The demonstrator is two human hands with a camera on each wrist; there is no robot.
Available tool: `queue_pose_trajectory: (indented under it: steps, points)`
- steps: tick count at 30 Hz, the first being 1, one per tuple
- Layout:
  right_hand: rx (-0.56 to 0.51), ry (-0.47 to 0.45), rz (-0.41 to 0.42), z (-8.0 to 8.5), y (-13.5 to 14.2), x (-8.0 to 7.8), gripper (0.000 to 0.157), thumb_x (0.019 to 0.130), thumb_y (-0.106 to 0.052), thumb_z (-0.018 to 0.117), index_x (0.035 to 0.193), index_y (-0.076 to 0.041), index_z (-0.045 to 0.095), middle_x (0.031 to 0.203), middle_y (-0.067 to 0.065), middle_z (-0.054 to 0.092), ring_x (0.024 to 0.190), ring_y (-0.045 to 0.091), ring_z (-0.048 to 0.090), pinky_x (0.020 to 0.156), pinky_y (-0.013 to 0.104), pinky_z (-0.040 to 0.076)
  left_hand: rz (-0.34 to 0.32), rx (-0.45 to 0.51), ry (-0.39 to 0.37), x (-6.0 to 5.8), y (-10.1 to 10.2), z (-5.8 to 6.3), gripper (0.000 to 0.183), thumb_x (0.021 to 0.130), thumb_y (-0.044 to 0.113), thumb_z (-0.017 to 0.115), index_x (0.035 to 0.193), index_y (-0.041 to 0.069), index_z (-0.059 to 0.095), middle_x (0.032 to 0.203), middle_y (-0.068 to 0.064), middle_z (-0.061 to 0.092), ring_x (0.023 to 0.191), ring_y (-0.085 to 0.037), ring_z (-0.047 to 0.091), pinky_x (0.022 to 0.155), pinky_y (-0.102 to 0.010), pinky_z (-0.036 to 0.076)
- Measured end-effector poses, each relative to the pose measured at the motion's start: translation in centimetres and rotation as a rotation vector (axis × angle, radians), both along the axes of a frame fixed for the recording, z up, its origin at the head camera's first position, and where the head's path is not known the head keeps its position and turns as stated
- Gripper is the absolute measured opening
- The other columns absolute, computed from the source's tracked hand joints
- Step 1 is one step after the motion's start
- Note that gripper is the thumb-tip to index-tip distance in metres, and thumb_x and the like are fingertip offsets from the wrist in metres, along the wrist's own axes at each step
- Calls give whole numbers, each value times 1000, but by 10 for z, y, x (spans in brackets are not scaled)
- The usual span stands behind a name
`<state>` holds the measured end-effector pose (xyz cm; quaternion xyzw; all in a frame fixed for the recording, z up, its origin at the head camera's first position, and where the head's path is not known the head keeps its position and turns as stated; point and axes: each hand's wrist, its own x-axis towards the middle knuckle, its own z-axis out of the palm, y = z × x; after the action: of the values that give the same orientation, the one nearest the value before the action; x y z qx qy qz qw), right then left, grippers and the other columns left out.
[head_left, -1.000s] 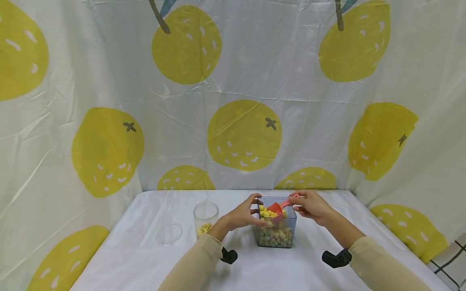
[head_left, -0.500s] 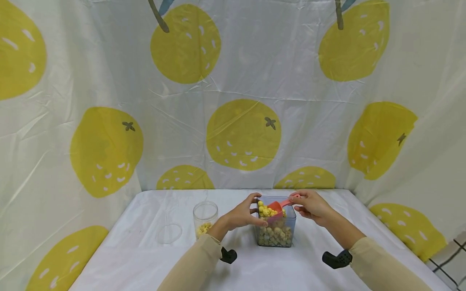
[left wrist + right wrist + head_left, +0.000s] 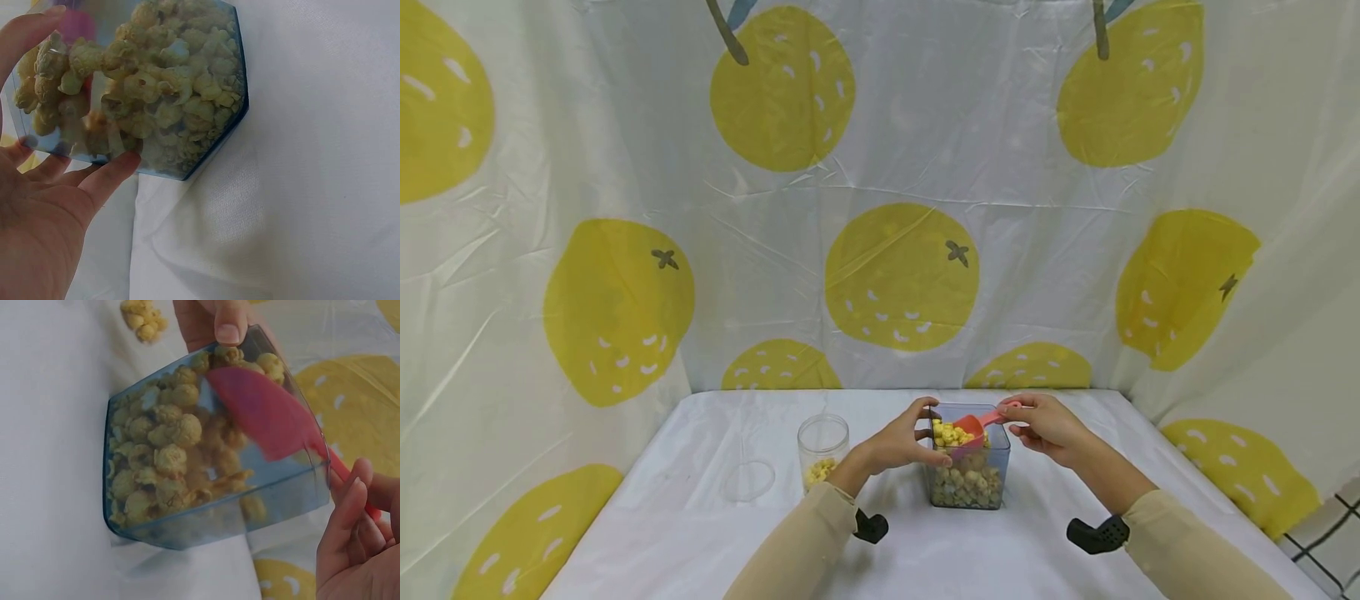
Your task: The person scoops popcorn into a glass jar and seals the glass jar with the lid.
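Observation:
A clear bluish square container (image 3: 969, 487) full of popcorn (image 3: 172, 459) stands on the table. My left hand (image 3: 898, 442) holds it from the left, thumb on the front wall and fingers round the far side. In the left wrist view the left hand (image 3: 53, 194) spreads over the wall. My right hand (image 3: 1048, 427) pinches the handle of a pink-red scoop (image 3: 972, 427). Its bowl sits inside the container among the popcorn, the handle slanting up over the right rim. In the right wrist view the scoop (image 3: 269, 412) shows through the wall, with the right hand (image 3: 369, 537) at its handle.
Left of the container stands a clear round jar (image 3: 823, 446), open at the top, with some popcorn low inside. A clear round lid (image 3: 749, 481) lies flat on the white-covered table (image 3: 685, 533) further left. A fruit-print curtain (image 3: 902, 367) hangs behind the table.
The scoop and my right hand have shifted very slightly to the right, with the bowl still inside the container. My left hand keeps its hold on the container.

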<state>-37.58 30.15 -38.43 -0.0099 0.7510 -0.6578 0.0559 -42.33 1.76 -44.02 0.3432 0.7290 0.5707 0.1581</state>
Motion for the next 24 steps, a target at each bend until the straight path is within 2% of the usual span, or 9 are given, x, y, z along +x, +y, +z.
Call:
queue_pose_trajectory:
  steps: [17,24]
  points:
    - [-45,-16,-1,-1,6,0,24,103,-17,68,119,1,70,92,4,73,63,7,59,60,18,52,7,4,-1,-1,1,-1,91,86,14,85,157,23,28,145,0,40,128,-19,55,93,-36,54]
    - [-77,-35,-1,-3,8,0,30,103,-18,67,126,2,66,95,4,71,67,9,58,63,18,53,8,-4,16,0,0,-2,92,87,15,85,157,26,28,147,0,40,131,-20,54,93,-37,53]
